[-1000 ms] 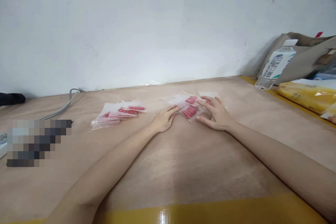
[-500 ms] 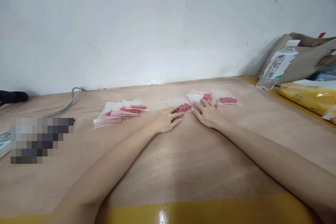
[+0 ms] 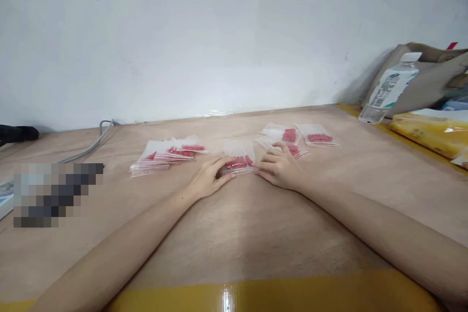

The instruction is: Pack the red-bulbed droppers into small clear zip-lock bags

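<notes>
A small clear zip bag with red pieces (image 3: 239,158) lies flat on the brown table (image 3: 237,234) between my hands. My left hand (image 3: 208,179) rests at its left edge with fingertips on the bag, fingers stretched out. My right hand (image 3: 280,169) touches its right edge with fingers curled and partly over another bag. A stack of the same bags (image 3: 166,154) lies to the left. Three more bags (image 3: 292,137) are spread out behind my right hand.
A water bottle (image 3: 389,88) leans against a grey bag (image 3: 427,75) at the back right, beside a yellow packet (image 3: 427,129). A grey cable (image 3: 95,141) runs along the left by the wall. A blurred-out patch sits at the left. Yellow tape edges the table front.
The pile under my hands was spread apart. One bag slid toward me and left between both hands, and the other bags stayed behind on the right.
</notes>
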The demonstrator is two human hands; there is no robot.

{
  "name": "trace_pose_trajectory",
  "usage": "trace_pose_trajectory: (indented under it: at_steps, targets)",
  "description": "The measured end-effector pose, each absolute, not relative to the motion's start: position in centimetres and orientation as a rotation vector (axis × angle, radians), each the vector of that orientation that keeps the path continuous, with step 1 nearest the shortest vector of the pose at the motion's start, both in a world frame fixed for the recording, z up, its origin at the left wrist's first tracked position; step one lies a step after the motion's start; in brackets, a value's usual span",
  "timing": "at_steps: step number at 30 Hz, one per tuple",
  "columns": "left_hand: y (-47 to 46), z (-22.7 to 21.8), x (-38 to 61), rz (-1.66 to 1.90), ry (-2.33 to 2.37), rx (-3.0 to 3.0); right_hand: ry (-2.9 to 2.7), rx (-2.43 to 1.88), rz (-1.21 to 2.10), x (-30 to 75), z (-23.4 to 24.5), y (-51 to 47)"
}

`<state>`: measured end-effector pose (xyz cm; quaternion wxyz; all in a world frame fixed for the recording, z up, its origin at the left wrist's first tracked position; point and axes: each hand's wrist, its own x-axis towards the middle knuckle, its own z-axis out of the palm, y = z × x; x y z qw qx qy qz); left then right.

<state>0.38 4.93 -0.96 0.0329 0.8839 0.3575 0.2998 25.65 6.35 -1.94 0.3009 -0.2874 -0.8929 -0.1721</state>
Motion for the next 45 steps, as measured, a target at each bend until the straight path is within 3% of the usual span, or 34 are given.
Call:
trace_pose_trajectory:
  at_steps: [6,19,36,45]
  targets:
    - [5.7,-1.4,1.5,0.914,1.127,2.734,-2.309,-0.808,-0.642,25.8,-1.9,6.8]
    - [6.7,-1.5,4.1,1.032,0.992,3.019,-2.345,-0.767,-0.723,25.7,-1.6,6.8]
    - [8.3,-1.9,6.9,1.105,0.700,3.386,-2.319,-0.742,-0.579,25.7,-1.9,6.9]
    - [7.2,-0.8,5.0,1.139,0.862,3.361,-2.314,-0.807,-0.504,26.3,-1.8,6.5]
